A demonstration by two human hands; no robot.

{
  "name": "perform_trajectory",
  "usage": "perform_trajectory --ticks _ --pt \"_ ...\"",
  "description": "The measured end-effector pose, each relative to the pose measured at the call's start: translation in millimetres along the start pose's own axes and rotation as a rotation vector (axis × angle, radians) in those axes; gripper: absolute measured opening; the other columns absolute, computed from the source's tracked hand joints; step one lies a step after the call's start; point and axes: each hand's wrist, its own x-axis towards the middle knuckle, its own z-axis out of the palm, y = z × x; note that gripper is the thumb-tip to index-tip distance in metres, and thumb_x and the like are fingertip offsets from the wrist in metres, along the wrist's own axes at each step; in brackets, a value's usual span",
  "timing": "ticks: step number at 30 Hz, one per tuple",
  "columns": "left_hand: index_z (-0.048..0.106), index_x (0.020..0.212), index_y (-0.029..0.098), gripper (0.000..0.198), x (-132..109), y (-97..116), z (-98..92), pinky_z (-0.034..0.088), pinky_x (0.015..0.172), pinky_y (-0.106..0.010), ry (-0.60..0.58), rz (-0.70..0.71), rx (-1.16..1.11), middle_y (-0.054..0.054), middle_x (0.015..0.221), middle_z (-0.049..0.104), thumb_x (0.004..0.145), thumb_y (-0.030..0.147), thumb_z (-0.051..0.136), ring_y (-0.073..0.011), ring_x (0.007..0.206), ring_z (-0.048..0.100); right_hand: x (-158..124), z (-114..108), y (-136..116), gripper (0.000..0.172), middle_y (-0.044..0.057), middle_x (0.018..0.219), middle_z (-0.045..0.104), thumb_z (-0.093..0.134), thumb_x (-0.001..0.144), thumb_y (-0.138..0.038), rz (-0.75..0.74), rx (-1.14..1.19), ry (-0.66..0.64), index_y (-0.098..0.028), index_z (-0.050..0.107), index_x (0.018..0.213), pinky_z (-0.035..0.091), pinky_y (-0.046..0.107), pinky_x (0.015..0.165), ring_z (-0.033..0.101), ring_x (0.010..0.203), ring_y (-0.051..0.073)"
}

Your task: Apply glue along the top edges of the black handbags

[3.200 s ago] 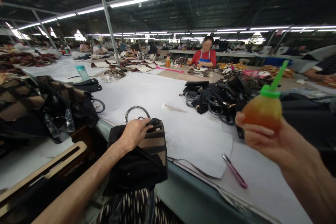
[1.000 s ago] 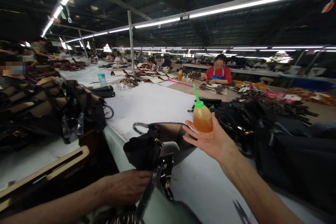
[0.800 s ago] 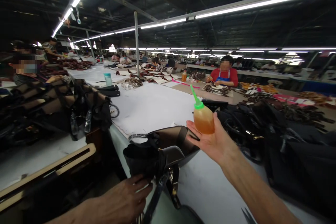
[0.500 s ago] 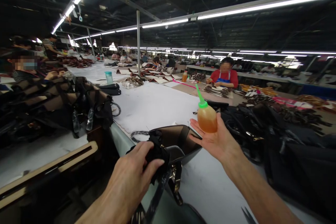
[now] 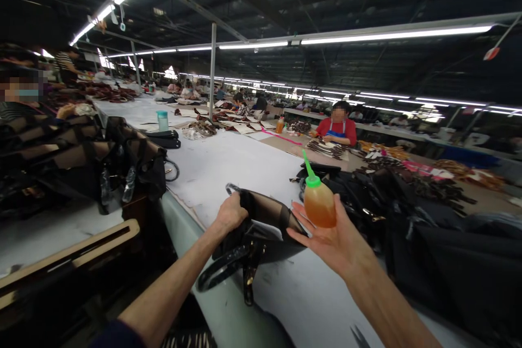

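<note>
A black handbag [image 5: 281, 249] with a brown lining lies tilted on the white tabletop, its mouth facing up. My left hand [image 5: 232, 215] is closed on the bag's left rim. One plastic-wrapped handle [image 5: 218, 273] hangs over the near side, beside a strap with gold-coloured hardware [image 5: 249, 277]. My right hand [image 5: 326, 242] is palm up at the bag's right end, its fingers spread. Between its thumb and palm rests a squeeze bottle [image 5: 320, 207] of amber liquid, the green nozzle pointing up.
Several black bags [image 5: 126, 160] are piled at left, and more black pieces [image 5: 448, 250] crowd the right. Scissor-like metal tips [image 5: 359, 337] lie at the near edge. A teal-lidded cup [image 5: 162, 120] stands farther back. A co-worker in red [image 5: 340, 129] sits across the table.
My left hand has moved up and away from me, from dark material at the bag's near side to its left rim. The handle now lies outward. The bottle stays in my right hand.
</note>
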Motion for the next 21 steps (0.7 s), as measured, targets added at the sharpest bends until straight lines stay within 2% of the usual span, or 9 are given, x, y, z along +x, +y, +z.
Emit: perform_trajectory --ticks 3,5,8,11,13,16,18,21 --pt "0.061 0.093 0.015 0.036 9.7 10.8 -7.3 0.043 0.067 -0.023 -0.031 0.140 -0.046 -0.006 0.091 0.066 0.061 0.006 0.048 -0.0192 0.086 0.060 -5.3 -2.1 -5.0 0.047 0.013 0.119 0.060 0.044 0.084 -0.059 -0.073 0.010 0.038 -0.024 0.056 0.113 0.022 0.061 0.101 0.047 0.120 0.020" --pt "0.064 0.089 0.017 0.035 14.0 20.2 -15.2 0.041 0.055 -0.021 -0.086 0.179 -0.109 -0.001 0.075 0.065 0.061 0.007 0.046 -0.0150 0.068 0.059 -8.5 -4.5 -9.5 0.051 0.015 0.116 0.061 0.040 0.084 -0.060 -0.108 0.002 0.051 -0.023 0.056 0.114 0.020 0.059 0.103 0.047 0.120 0.019" --pt "0.066 0.087 0.017 0.038 19.5 34.0 -22.0 0.032 0.040 -0.020 -0.195 0.102 -0.343 0.003 0.053 0.056 0.055 0.008 0.048 -0.0100 0.042 0.045 -13.5 -7.8 -14.6 0.055 0.016 0.113 0.063 0.039 0.082 -0.064 -0.169 -0.006 0.028 -0.023 0.055 0.116 0.020 0.057 0.104 0.047 0.120 0.020" --pt "0.065 0.084 0.015 0.040 25.8 44.8 -20.5 0.039 0.043 -0.020 -0.324 0.013 -0.623 0.001 0.053 0.058 0.049 0.007 0.046 -0.0112 0.044 0.050 -18.1 -7.3 -17.1 0.057 0.016 0.114 0.062 0.041 0.081 -0.065 -0.196 -0.007 -0.007 -0.024 0.053 0.119 0.022 0.058 0.103 0.047 0.119 0.021" --pt "0.063 0.081 0.014 0.038 30.1 49.9 -18.1 0.046 0.048 -0.024 -0.467 -0.031 -0.768 -0.001 0.056 0.061 0.048 0.008 0.046 -0.0145 0.049 0.055 -21.0 -4.3 -18.0 0.057 0.017 0.114 0.062 0.040 0.081 -0.065 -0.169 -0.017 -0.017 -0.023 0.054 0.119 0.022 0.057 0.103 0.048 0.119 0.022" --pt "0.060 0.075 0.014 0.029 35.5 52.1 -13.9 0.052 0.053 -0.032 -0.644 -0.104 -0.869 -0.003 0.056 0.061 0.049 0.012 0.048 -0.0178 0.051 0.058 -23.4 1.6 -16.1 0.059 0.017 0.116 0.061 0.041 0.081 -0.065 -0.149 -0.038 -0.042 -0.022 0.054 0.119 0.025 0.056 0.102 0.049 0.117 0.024" --pt "0.058 0.068 0.015 0.017 37.6 48.0 -9.3 0.053 0.055 -0.036 -0.602 -0.127 -0.772 -0.004 0.055 0.061 0.054 0.015 0.050 -0.0198 0.053 0.059 -21.3 5.0 -11.4 0.058 0.016 0.118 0.060 0.040 0.082 -0.064 -0.157 -0.048 -0.050 -0.023 0.054 0.119 0.026 0.056 0.102 0.049 0.117 0.025" --pt "0.056 0.062 0.016 0.008 37.3 32.5 -0.2 0.053 0.055 -0.037 -0.432 -0.142 -0.557 -0.005 0.051 0.058 0.062 0.022 0.050 -0.0212 0.053 0.058 -10.5 9.2 -1.2 0.051 0.011 0.123 0.058 0.039 0.085 -0.061 -0.144 -0.059 -0.031 -0.025 0.055 0.117 0.024 0.056 0.103 0.048 0.118 0.024"
